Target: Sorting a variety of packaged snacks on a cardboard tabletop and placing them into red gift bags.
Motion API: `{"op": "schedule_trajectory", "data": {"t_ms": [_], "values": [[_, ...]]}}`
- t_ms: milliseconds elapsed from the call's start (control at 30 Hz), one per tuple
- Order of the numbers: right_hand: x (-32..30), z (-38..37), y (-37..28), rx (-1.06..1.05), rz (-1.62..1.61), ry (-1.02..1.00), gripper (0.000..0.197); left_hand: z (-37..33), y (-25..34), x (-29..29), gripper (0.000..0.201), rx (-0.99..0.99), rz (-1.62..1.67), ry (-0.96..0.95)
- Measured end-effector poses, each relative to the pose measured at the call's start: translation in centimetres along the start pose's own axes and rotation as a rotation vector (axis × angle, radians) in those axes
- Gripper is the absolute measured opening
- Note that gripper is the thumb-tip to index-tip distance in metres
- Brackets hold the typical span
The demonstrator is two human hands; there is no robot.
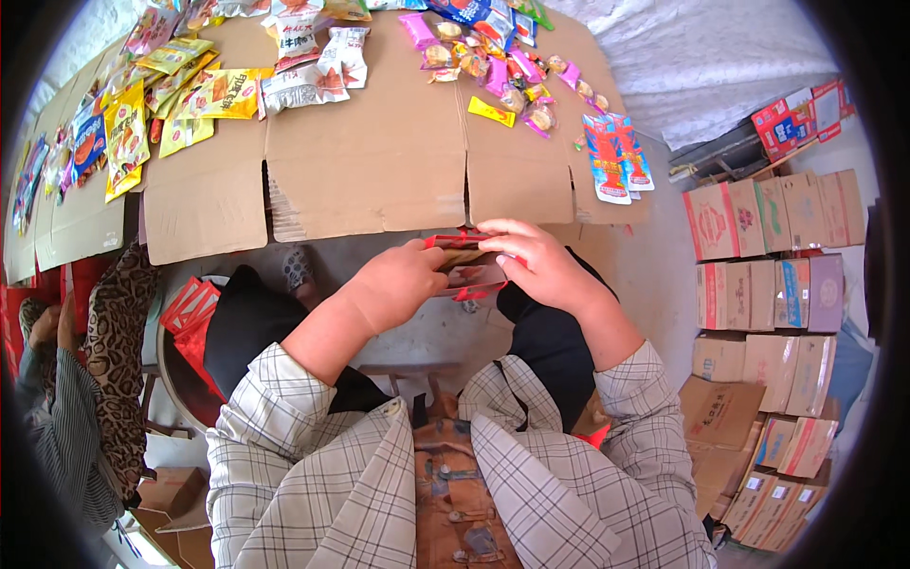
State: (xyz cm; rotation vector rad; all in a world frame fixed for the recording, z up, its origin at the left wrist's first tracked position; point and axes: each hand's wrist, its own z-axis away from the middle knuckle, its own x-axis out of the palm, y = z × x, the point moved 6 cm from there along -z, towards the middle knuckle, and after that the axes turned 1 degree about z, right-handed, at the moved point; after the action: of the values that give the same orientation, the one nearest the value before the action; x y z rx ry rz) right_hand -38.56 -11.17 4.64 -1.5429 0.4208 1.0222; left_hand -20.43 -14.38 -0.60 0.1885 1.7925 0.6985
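Observation:
My left hand (403, 280) and my right hand (536, 264) meet in front of me, both gripping a small red and brown snack packet (471, 268). The packet is held just below the near edge of a flattened cardboard sheet (379, 161). Fingers cover most of the packet, so only its red edges and a brown middle show. Both forearms come up from checked sleeves.
Yellow snack bags (190, 95) lie at the cardboard's left, white packets (318, 71) at the top, pink and gold sweets (502, 71) and red-blue packets (616, 156) on the right. Stacked cartons (768, 284) stand right. Another person's sleeve (66, 427) is at left, beside a basin with red packets (194, 322).

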Motion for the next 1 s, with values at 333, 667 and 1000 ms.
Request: {"op": "schedule_trajectory", "data": {"t_ms": [333, 667, 1000], "values": [[-2.3, -2.6, -0.3, -0.001, 0.040, -0.016, 0.028, 0.5, -0.6, 1.2, 0.009, -0.078, -0.093, -0.088], [-9.4, -14.8, 7.8, -0.074, 0.354, 0.312, 0.035, 0.3, -1.1, 1.9, 0.013, -0.113, -0.206, -0.151], [-11.3, -31.2, 13.8, -0.054, 0.632, 0.502, 0.037, -0.9, -1.3, 3.1, 0.010, -0.134, -0.191, -0.175]]}}
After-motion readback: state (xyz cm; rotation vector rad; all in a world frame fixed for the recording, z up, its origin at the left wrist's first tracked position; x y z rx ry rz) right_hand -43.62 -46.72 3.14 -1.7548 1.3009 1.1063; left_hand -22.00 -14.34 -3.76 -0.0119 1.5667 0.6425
